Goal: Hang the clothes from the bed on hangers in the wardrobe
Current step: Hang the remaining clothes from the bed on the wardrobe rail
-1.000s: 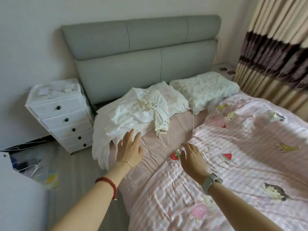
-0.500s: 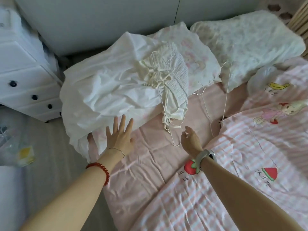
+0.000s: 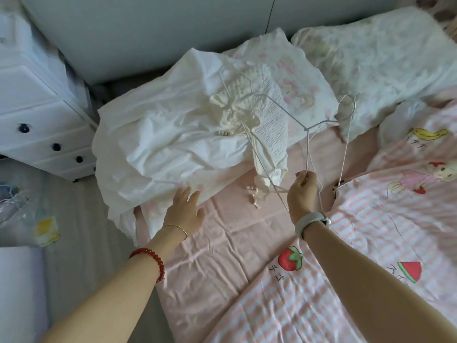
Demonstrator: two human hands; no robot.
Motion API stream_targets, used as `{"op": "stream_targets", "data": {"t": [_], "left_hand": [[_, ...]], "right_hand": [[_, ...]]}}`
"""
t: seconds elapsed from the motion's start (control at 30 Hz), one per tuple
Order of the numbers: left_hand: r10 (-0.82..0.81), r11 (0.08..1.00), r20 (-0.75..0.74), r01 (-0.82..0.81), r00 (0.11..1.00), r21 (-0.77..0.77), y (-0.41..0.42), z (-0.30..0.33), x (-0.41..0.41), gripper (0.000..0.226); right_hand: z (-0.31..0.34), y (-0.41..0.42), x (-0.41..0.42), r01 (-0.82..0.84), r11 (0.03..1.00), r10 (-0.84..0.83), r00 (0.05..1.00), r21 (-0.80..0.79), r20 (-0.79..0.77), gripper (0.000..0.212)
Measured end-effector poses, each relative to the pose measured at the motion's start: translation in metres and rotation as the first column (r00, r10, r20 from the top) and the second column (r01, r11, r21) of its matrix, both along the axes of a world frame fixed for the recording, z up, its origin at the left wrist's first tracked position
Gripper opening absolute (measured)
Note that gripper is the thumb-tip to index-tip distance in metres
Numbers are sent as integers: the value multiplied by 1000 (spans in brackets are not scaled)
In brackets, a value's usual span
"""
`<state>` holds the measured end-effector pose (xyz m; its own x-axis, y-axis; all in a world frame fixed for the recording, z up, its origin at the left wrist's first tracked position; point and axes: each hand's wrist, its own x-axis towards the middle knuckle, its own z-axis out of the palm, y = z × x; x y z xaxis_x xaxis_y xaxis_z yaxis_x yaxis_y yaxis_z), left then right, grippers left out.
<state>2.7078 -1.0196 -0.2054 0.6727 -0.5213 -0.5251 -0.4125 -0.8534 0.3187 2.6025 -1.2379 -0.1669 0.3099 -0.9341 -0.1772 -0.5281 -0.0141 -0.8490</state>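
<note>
A crumpled white garment (image 3: 160, 147) lies on the pink bed sheet (image 3: 230, 238) near the bed's left edge, with a cream smocked piece (image 3: 259, 120) on top of it. Thin white wire hangers (image 3: 306, 129) lie tangled over the cream piece. My right hand (image 3: 303, 189) pinches the bottom wire of one hanger and holds it raised off the bed, its hook up near the pillows. My left hand (image 3: 185, 209) rests flat, fingers spread, against the lower edge of the white garment. The wardrobe is out of sight.
A white chest of drawers (image 3: 37, 115) stands left of the bed beside the grey headboard (image 3: 148, 28). Two pillows (image 3: 371, 60) lie at the head. A pink striped duvet (image 3: 395, 243) with cartoon prints covers the right side. Bags (image 3: 27, 214) lie on the floor at left.
My right hand has closed on a wire hanger and lifted it off the bed. My left hand stays at the edge of the white garment.
</note>
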Motion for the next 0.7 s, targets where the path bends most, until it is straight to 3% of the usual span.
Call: {"op": "stream_targets", "data": {"t": [0.13,0.23,0.3,0.4,0.63,0.7], "left_hand": [[101,947,157,-47,982,-318,-14,54,0,42],[183,833,332,33,925,-552,-29,106,9,42],[216,766,437,126,873,-631,-40,145,16,45],[260,707,580,257,772,-659,-52,208,22,53],[259,793,847,397,465,-461,-45,336,-17,60],[362,750,850,422,382,-509,-27,368,-40,54]], "right_hand": [[47,-17,-2,-44,985,63,992,-164,107,20],[92,-29,-7,-52,956,107,978,-290,177,20],[122,-36,-15,-45,927,125,973,-373,193,21],[169,-38,-35,-40,909,139,967,-416,212,23],[267,-16,-100,-28,790,264,917,-613,298,22],[291,-2,-121,-24,765,299,898,-644,322,22]]}}
